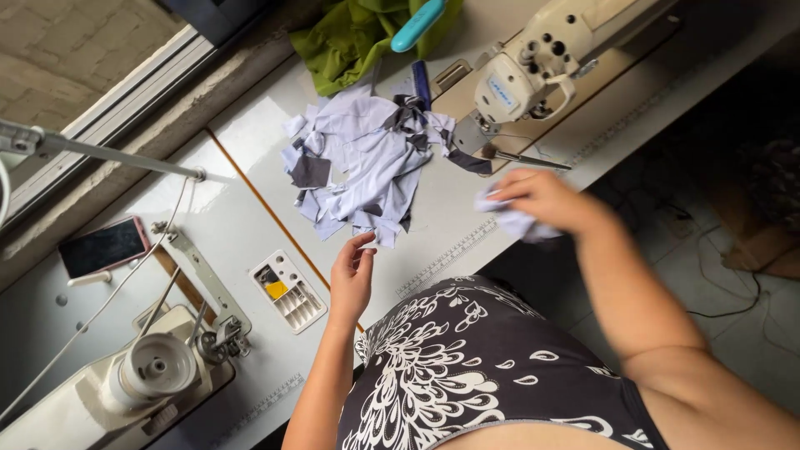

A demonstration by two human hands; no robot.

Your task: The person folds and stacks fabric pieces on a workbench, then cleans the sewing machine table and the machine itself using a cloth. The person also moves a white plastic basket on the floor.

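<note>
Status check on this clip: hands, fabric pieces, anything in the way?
Left hand pinching pile edge. Right hand gripping pale fabric piece. Fabric pile beside sewing machine. Nothing between them.

Both hands (pixel 352 275) (pixel 542 198) outstretched, fingers pinched

Soft daylight is coming in from the window (pixel 125 92) at ten o'clock, brightening the white table (pixel 242 225). The floor at three o'clock is lying dim. The right hand (pixel 542 200) is showing motion blur.
</note>
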